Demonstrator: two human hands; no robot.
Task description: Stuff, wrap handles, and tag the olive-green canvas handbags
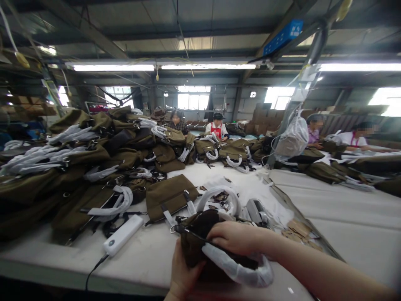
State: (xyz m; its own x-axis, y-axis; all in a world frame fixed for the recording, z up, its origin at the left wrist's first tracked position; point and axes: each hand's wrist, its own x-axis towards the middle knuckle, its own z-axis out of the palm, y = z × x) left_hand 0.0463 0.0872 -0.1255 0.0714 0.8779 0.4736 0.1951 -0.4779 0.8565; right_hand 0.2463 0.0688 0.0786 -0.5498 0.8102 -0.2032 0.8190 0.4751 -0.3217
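An olive-brown bag [196, 246] with a plastic-wrapped handle [238, 267] is at the table's front edge, its top open. My left hand [184, 267] grips the bag's lower left side, thumb across the front and fingers wrapped round behind. At the bag's mouth is my right hand [230, 237], its fingers curled and partly inside the opening; whatever those fingertips hold is hidden. Just behind lies another olive bag [171, 194] with wrapped straps. A clear roll [236, 198] with small dark pieces inside its ring stands beyond the held bag.
Olive bags [94, 167] are heaped high on the left and along the back. A white power strip [123, 235] with a black cord lies at the left front. Brown paper tags [300, 232] and a metal post [285, 121] are on the right. Several people sit beyond.
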